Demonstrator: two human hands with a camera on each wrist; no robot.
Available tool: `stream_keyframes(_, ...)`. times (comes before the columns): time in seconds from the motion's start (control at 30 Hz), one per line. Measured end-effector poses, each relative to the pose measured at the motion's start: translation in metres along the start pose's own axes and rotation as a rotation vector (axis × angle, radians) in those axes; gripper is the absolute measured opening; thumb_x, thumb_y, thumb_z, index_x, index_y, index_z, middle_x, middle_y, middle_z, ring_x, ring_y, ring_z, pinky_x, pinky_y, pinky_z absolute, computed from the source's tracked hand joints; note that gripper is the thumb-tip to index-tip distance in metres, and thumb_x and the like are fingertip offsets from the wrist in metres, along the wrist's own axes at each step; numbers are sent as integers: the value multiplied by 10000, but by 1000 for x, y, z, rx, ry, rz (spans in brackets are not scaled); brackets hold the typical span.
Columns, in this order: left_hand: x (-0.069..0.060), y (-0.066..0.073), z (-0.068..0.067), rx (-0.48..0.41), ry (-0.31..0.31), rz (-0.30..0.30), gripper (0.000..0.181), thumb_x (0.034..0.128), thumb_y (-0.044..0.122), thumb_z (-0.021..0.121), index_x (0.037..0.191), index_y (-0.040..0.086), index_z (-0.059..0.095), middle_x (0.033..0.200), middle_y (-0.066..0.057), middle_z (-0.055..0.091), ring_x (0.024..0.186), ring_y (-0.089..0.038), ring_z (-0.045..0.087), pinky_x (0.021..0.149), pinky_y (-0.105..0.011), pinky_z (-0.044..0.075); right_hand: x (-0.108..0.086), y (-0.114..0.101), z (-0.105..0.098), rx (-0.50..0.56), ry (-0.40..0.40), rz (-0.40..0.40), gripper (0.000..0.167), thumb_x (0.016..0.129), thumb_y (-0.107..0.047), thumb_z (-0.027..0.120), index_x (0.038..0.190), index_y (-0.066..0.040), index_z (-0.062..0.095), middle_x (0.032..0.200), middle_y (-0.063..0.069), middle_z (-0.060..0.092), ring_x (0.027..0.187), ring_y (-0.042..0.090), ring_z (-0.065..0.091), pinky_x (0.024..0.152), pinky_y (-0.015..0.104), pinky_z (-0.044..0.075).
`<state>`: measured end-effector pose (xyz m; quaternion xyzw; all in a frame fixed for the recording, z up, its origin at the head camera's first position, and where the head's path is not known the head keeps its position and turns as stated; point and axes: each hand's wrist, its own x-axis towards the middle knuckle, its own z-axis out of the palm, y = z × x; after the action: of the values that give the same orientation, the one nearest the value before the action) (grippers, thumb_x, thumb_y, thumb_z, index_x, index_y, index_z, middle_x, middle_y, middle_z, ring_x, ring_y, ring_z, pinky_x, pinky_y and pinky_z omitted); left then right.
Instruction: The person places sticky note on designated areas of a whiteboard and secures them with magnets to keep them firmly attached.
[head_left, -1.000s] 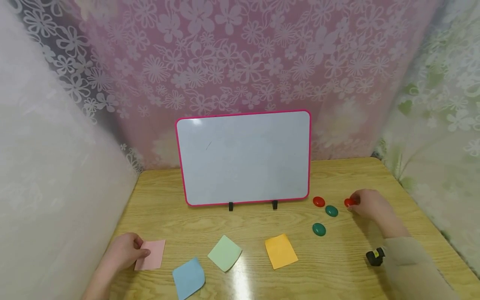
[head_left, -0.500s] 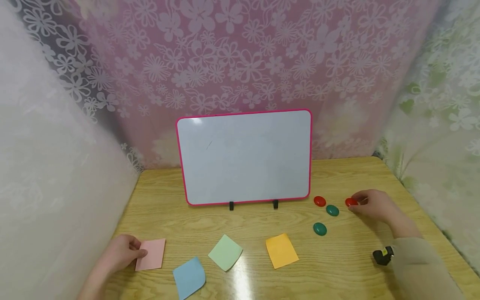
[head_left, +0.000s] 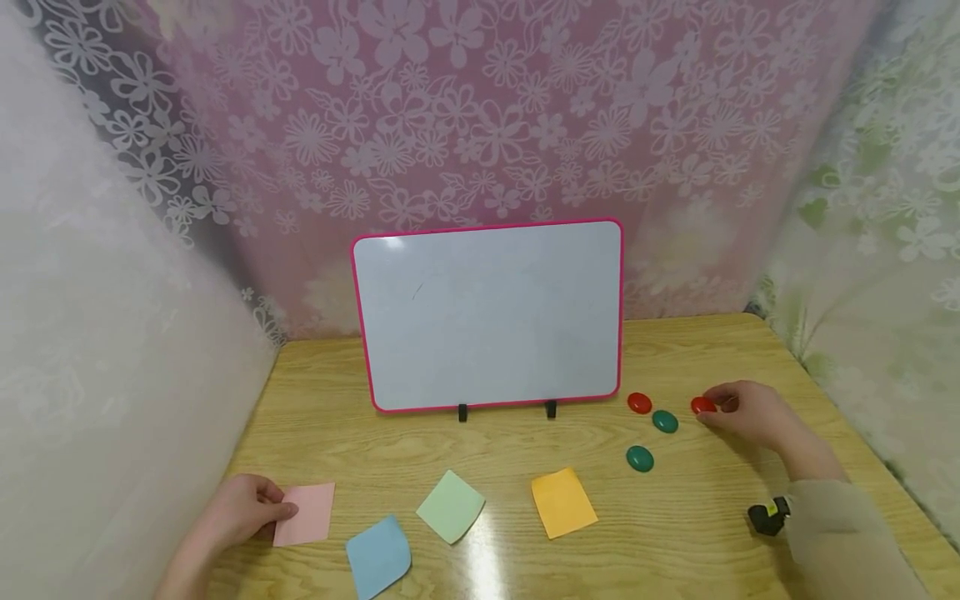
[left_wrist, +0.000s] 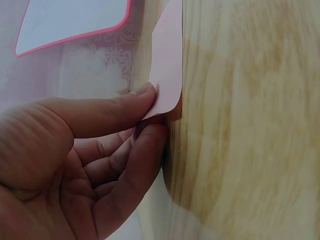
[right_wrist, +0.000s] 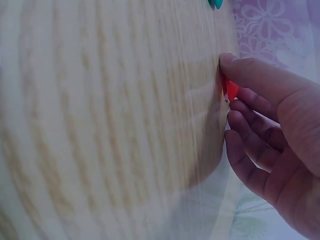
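At the table's left side my left hand (head_left: pixel 246 510) pinches the near-left edge of a pink sticky note (head_left: pixel 309 514). In the left wrist view, thumb and index finger meet on the corner of the pink note (left_wrist: pixel 168 65), which lies close to the wood. Over on the right, my right hand (head_left: pixel 750 410) pinches a round red magnet (head_left: pixel 702 405) between thumb and fingers, at the tabletop. The right wrist view shows that red magnet (right_wrist: pixel 231 90) partly hidden by the thumb. Left of this hand lie another red magnet (head_left: pixel 639 403) and two green magnets, one nearer (head_left: pixel 640 458).
A pink-framed whiteboard (head_left: pixel 491 317) stands on black feet at the back, with a short dark stroke on it. Blue (head_left: pixel 378 557), green (head_left: pixel 451 507) and orange (head_left: pixel 564 502) sticky notes lie along the front. A small black device (head_left: pixel 768 516) sits at the right sleeve.
The pink note and my left hand have shifted slightly towards the near side. My right hand has moved a little to the right, its fingers still on the red magnet.
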<state>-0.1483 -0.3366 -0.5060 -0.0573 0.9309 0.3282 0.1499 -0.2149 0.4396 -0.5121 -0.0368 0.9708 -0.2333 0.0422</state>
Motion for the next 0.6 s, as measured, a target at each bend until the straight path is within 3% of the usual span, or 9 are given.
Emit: stream_keyframes(0.6,-1,-3,-1,-113,-40,-28,212,926,105,841,973,-63,721,803,-48,736,712,-214,723,644,-347,609,2,10,6,-9,31,-39,557,946,-374,842,1239,82,710,1104,233,722,992,408,681,860,611,557)
